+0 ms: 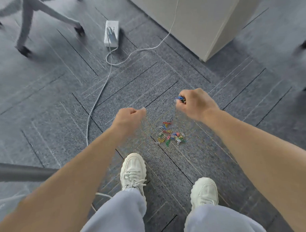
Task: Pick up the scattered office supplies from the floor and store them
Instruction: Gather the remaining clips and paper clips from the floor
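Several coloured paper clips point(170, 135) lie scattered in a small heap on the grey carpet, just ahead of my feet. My right hand point(196, 103) hovers above and behind the heap, curled around a bunch of paper clips point(180, 99) that show blue and silver between the fingers. My left hand point(130, 116) hangs to the left of the heap with fingers closed in a loose fist; nothing shows in it.
A white power strip point(111, 33) lies further ahead, its white cable point(99, 99) running across the carpet toward my left foot. A pale cabinet point(202, 20) stands at the upper right. Office chair legs with castors point(25, 49) are at the upper left, more castors at the right edge.
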A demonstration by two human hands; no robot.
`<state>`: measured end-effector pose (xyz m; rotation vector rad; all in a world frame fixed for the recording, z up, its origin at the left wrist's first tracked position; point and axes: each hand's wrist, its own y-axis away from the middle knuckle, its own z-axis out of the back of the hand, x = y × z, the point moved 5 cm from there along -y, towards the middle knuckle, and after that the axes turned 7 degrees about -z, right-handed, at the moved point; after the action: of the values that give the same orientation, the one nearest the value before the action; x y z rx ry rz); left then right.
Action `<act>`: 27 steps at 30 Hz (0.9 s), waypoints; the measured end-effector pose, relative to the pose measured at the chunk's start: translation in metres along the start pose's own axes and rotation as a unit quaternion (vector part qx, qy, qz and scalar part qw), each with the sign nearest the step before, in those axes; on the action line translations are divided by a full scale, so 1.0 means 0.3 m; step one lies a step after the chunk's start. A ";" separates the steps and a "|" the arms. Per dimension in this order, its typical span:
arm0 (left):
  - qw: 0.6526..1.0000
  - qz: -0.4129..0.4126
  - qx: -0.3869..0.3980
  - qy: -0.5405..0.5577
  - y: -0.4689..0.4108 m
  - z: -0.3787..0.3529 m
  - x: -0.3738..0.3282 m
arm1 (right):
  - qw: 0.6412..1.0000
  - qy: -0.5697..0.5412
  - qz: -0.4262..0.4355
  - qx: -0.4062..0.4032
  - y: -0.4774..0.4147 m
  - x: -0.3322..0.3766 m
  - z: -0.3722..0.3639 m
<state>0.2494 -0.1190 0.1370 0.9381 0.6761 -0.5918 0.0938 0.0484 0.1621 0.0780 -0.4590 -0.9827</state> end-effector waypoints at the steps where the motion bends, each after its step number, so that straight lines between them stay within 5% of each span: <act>1: 0.999 -0.023 0.008 -0.023 0.048 0.037 -0.045 | 1.000 0.010 0.012 0.005 0.031 0.037 0.056; 7: 0.991 -0.127 0.001 -0.052 0.378 0.279 -0.316 | 0.995 0.050 0.080 -0.036 0.256 0.270 0.422; 15: 0.966 -0.209 -0.123 -0.092 0.901 0.607 -0.564 | 0.984 0.046 0.134 -0.107 0.652 0.614 0.847; 22: 0.927 -0.238 -0.205 -0.205 1.276 0.719 -0.638 | 0.968 0.022 0.200 -0.149 0.948 0.852 1.005; 27: 0.916 -0.261 -0.241 -0.188 1.425 0.828 -0.643 | 0.955 0.032 0.233 -0.183 1.045 0.986 1.085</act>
<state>0.4940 -0.1039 0.6079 0.1578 0.6778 -0.9929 0.3448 0.0284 0.6399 -0.3209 -0.2130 -0.5825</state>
